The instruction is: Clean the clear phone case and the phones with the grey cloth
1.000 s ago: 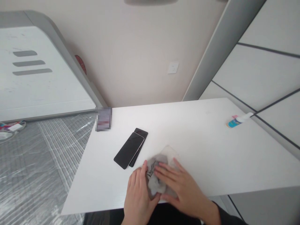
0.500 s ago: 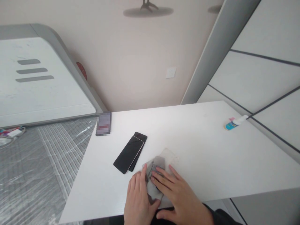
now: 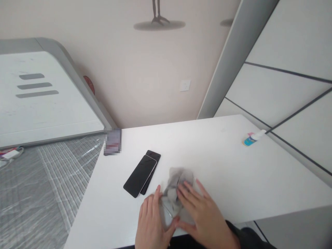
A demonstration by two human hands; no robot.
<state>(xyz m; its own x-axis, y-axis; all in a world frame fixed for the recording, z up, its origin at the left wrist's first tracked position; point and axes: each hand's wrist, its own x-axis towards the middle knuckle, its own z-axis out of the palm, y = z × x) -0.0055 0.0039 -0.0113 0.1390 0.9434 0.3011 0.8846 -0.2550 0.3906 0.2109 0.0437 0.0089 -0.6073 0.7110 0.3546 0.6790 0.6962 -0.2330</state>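
A crumpled grey cloth [image 3: 175,193] lies on the white table near its front edge, blurred by motion. My right hand [image 3: 204,214] presses its fingers onto the cloth and holds it against the surface. To its left, my left hand [image 3: 153,221] rests with fingers stretched out and thumb apart, touching the cloth's left side. The two thumbs almost meet below the cloth. A thin, pale, see-through flat thing with a shiny edge shows under the cloth between my hands; I cannot tell its kind.
Two black smartphones [image 3: 140,176] lie overlapped left of the cloth. A small spray bottle [image 3: 252,138] lies at the table's right side. A blurred-out purple item [image 3: 112,141] sits at the far left corner. Beyond the left edge is a plastic-covered bed [image 3: 52,186].
My right hand and the cloth have shifted slightly right, and the cloth has bunched differently over the see-through thing. My left hand stays nearly in place. The whole view has tilted a little.
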